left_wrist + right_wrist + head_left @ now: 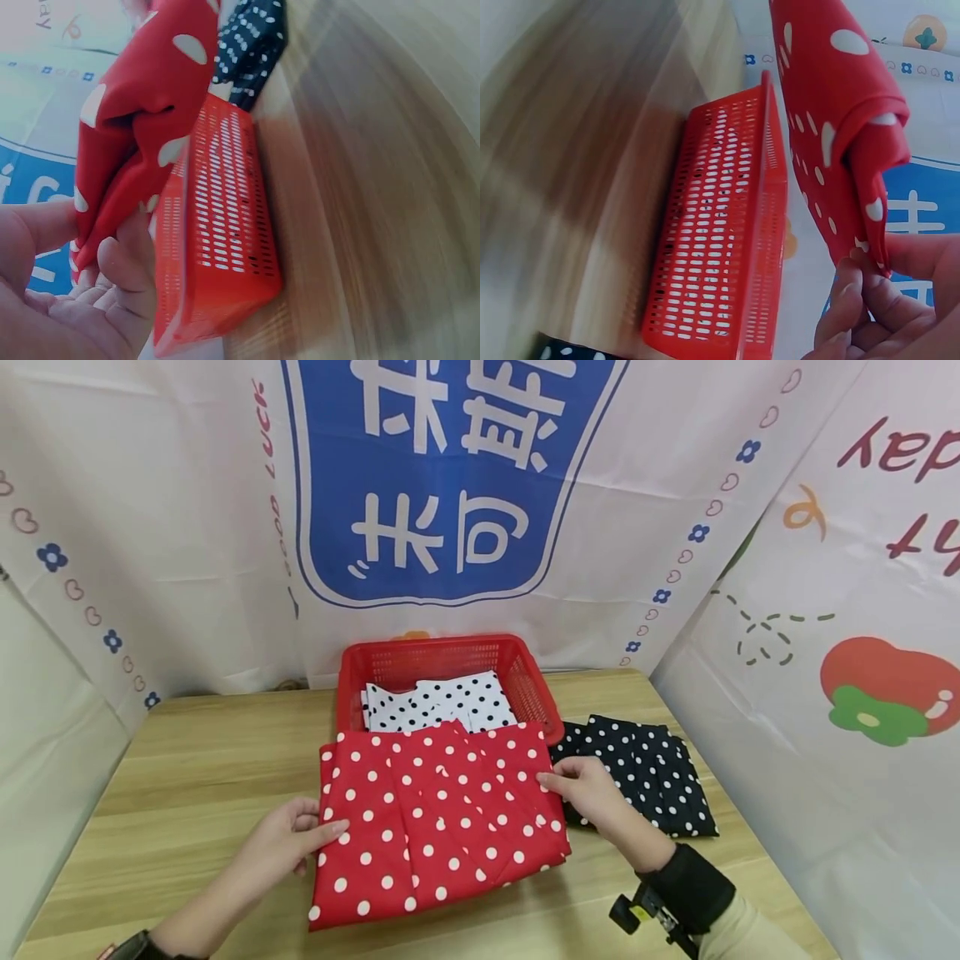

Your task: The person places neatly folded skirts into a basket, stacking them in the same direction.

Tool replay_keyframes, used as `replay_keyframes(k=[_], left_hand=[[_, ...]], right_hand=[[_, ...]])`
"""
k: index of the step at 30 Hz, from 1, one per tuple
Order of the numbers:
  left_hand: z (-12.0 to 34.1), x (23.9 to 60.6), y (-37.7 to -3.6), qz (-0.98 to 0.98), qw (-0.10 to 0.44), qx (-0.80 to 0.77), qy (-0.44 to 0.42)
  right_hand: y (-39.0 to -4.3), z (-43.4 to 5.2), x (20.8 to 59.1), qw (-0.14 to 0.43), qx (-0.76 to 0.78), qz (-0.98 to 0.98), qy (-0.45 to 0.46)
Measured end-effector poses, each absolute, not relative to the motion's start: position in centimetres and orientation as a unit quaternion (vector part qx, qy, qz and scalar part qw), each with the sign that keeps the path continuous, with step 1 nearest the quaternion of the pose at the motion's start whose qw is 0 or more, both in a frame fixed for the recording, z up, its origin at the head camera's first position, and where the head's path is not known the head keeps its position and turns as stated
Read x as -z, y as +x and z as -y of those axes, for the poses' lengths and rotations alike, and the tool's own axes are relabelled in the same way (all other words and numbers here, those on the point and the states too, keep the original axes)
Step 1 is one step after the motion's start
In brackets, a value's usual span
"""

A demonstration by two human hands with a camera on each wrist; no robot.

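Note:
A folded red cloth with white polka dots (442,818) is held up off the table between both hands, in front of a red plastic basket (536,693). My left hand (288,839) pinches its left edge, thumb on the near face. At the opposite edge my right hand (588,789) grips it between thumb and fingers. Both wrist views show the cloth's folded layers bunched at the fingers, above the basket's slotted side (225,195). Inside the basket lies a white cloth with black dots (457,702), its lower part hidden behind the red one.
A folded black cloth with white dots (652,772) lies on the wooden table (202,760) right of the basket. Printed white curtains (210,527) enclose the back and sides. My right wrist carries a black band with a small camera (645,910).

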State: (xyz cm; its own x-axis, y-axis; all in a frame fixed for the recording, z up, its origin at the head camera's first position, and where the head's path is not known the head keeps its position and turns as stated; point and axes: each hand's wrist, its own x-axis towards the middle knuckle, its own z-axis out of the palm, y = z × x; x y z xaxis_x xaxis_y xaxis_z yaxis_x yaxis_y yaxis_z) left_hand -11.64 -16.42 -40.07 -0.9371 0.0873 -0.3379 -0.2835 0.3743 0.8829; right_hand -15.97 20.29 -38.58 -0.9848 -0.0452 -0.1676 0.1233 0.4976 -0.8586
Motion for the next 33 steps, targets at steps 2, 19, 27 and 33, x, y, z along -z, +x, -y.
replay_keyframes(k=[2,19,27,33], left_hand=[[16.4,40.0,-12.0,-0.813,0.163,-0.556,-0.059],[16.0,39.1,-14.3,-0.83,0.157,-0.532,-0.061],[15.7,39.5,-15.7,-0.831,0.159,-0.53,-0.059],[15.3,39.5,-17.4,-0.829,0.16,-0.532,-0.064]], right_hand=[[-16.4,-20.2,38.3,0.083,0.5,-0.861,0.026],[-18.7,-19.8,38.3,0.086,0.523,-0.846,0.055],[-20.1,-19.7,39.1,0.1,0.531,-0.838,0.078],[-21.9,-19.5,39.5,0.104,0.525,-0.84,0.091]])
